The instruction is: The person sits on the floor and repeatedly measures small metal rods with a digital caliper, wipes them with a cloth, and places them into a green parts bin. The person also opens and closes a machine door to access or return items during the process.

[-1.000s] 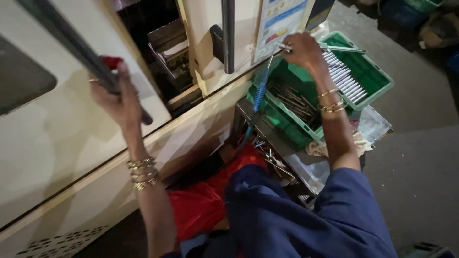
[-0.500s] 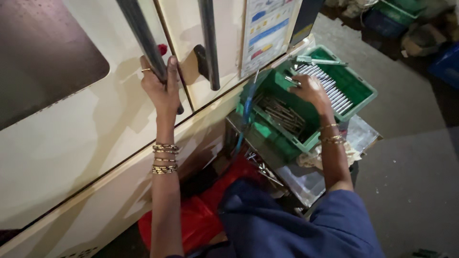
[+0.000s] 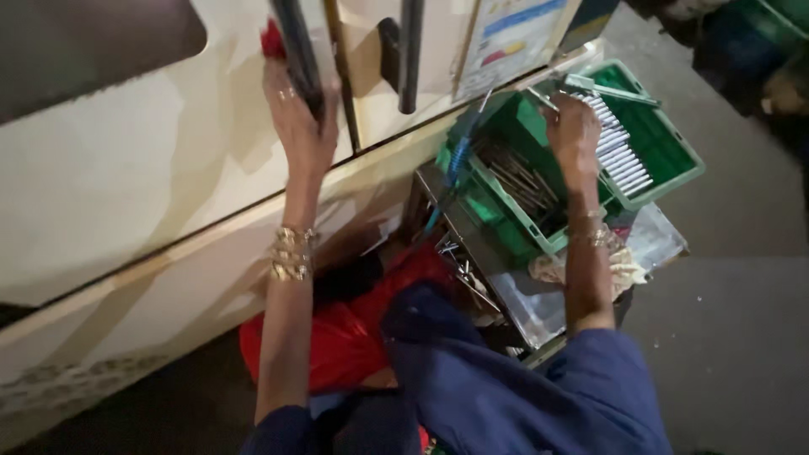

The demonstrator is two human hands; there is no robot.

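While the left hand (image 3: pixel 299 109) grips the black vertical door handle (image 3: pixel 295 46), the right hand (image 3: pixel 573 126), at 3 o'clock, closes on thin metal rods (image 3: pixel 619 152) in the green plastic crate (image 3: pixel 666 139).

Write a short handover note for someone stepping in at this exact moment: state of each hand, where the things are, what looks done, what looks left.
Left hand: raised, gripping the dark bar handle on the cream machine door, with something red by the fingers.
Right hand: down in the green crate, fingers among the silver rods; whether it has one pinched is hidden.
Things: a second green crate in front holds darker rods; both sit on a metal tray. A red bag lies by the knees.
Done: the doors look shut.
Left: no rod lifted clear of the crate yet.
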